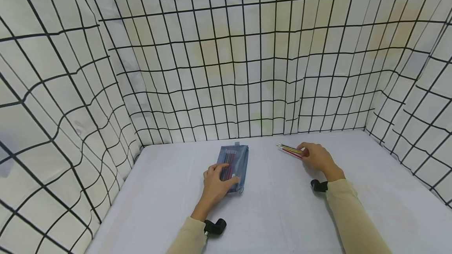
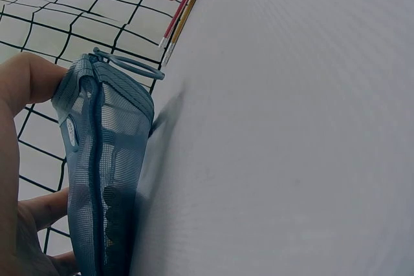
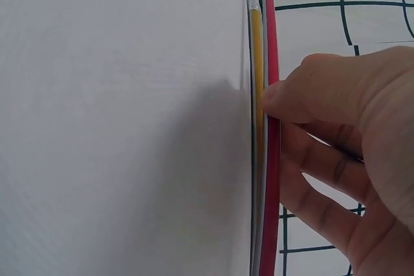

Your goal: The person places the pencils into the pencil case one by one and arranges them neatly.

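Note:
A blue mesh pencil case (image 1: 243, 158) lies on the white table, with several pencils or pens showing through its top. My left hand (image 1: 215, 181) rests on it, thumb spread from the fingers. In the left wrist view the zipper of the pencil case (image 2: 97, 159) runs along its side, with a loop at one end. To the right, my right hand (image 1: 318, 158) pinches a small bundle of pencils (image 1: 290, 150) close over the table. In the right wrist view, a red pencil (image 3: 271, 37) and a yellow pencil (image 3: 257, 56) show white-tipped ends beside the thumb.
White walls covered by black grid netting (image 1: 212, 66) enclose the table (image 1: 275, 214) at the back and both sides. Black wrist devices (image 1: 215, 227) are strapped at both sleeves.

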Tool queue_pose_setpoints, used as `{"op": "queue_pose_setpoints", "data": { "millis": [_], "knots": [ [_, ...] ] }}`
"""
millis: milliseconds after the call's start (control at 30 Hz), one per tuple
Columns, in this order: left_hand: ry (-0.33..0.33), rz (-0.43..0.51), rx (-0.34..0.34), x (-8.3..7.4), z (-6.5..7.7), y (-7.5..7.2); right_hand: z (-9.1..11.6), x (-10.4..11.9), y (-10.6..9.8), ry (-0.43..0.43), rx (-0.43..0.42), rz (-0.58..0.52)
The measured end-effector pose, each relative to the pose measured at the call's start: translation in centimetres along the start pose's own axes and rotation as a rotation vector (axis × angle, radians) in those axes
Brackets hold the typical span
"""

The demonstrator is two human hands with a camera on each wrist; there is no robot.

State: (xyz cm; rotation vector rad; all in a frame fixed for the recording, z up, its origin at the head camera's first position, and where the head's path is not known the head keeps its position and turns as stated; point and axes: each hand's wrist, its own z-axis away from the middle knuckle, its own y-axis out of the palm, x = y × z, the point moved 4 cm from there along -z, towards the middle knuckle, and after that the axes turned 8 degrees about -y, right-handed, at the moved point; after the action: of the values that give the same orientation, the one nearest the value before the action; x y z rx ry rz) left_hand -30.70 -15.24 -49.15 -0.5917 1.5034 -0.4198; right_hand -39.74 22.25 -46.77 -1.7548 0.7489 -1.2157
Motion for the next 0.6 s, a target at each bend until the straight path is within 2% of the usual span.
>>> {"op": "queue_pose_setpoints", "data": {
  "millis": [600],
  "knots": [
    [-0.007, 0.005, 0.004, -0.03, 0.08, -0.06, -0.04, 0.46, -0.37, -0.012, 0.003, -0.041]
  ]
}}
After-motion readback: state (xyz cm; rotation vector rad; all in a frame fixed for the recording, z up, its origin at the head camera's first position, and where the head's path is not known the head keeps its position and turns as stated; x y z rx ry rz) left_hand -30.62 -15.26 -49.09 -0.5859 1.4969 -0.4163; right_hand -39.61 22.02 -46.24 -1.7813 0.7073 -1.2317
